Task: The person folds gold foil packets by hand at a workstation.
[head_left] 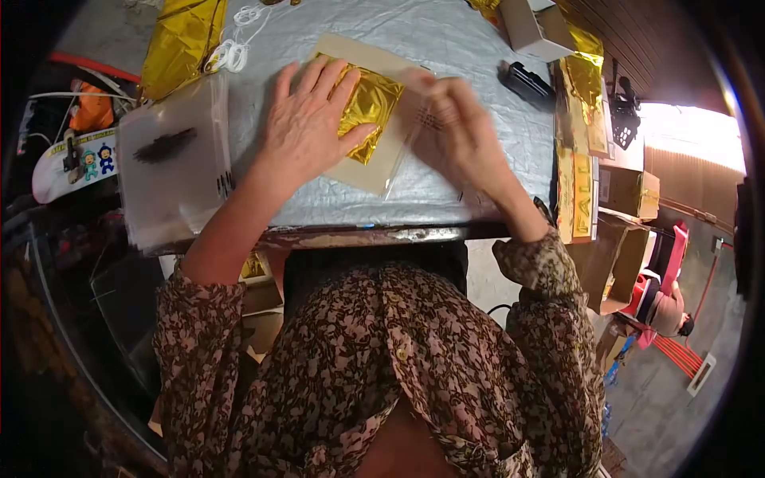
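My left hand lies flat with fingers spread on a folded gold foil sheet. The foil rests on a beige card or paper, which appears to be inside a clear plastic bag. Just right of it, my right hand is bent over the bag's edge, near some small dark print. Motion blurs its fingers, so I cannot make out whether they grip anything.
A stack of clear plastic bags lies at the table's left. White string and gold foil are behind it. A black object, a white box and cardboard boxes stand right. Another person is far right.
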`<state>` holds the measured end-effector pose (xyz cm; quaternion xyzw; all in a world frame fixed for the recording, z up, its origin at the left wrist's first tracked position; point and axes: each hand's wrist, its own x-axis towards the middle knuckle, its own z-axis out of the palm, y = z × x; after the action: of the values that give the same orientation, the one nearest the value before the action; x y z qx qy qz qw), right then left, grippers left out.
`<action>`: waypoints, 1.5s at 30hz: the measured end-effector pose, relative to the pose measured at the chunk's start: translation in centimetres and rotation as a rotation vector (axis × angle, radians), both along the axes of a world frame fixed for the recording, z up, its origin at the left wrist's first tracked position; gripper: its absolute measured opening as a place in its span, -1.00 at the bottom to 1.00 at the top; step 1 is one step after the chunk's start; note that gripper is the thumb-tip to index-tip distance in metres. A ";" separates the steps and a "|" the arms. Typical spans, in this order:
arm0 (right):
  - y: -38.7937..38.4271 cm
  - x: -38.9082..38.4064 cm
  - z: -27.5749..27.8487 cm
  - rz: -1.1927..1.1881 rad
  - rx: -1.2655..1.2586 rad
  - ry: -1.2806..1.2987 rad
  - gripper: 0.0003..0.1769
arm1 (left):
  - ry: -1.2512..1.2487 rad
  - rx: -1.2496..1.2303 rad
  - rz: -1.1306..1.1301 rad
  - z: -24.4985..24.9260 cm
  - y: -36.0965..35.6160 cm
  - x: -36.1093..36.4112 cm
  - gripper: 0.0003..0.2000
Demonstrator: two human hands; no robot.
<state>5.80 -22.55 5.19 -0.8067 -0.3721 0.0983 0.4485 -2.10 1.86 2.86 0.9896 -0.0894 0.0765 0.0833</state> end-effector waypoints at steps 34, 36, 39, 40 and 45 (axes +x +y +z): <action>1.6 -4.1 -0.4 -0.385 0.691 1.066 -0.71 | -0.193 -0.178 -0.026 -5.0 0.2 0.3 -0.34; 1.6 -3.6 -0.9 -0.343 0.748 1.087 -0.71 | -0.200 -0.171 -0.019 -4.9 0.2 0.4 -0.33; 1.8 -3.8 -0.5 -0.326 0.778 1.121 -0.71 | -0.207 -0.180 -0.011 -4.6 0.0 0.1 -0.37; 1.8 -3.7 -0.7 -0.319 0.778 1.120 -0.71 | -0.198 -0.160 -0.019 -4.4 0.0 0.1 -0.39; 1.8 -3.2 -1.3 -0.279 0.783 1.140 -0.71 | -0.204 -0.162 -0.025 -4.1 -0.1 -0.1 -0.45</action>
<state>2.61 -20.72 3.89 -0.4491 0.0197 0.3058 0.8393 -2.15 1.73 -1.22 0.9655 -0.1031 0.1827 0.1544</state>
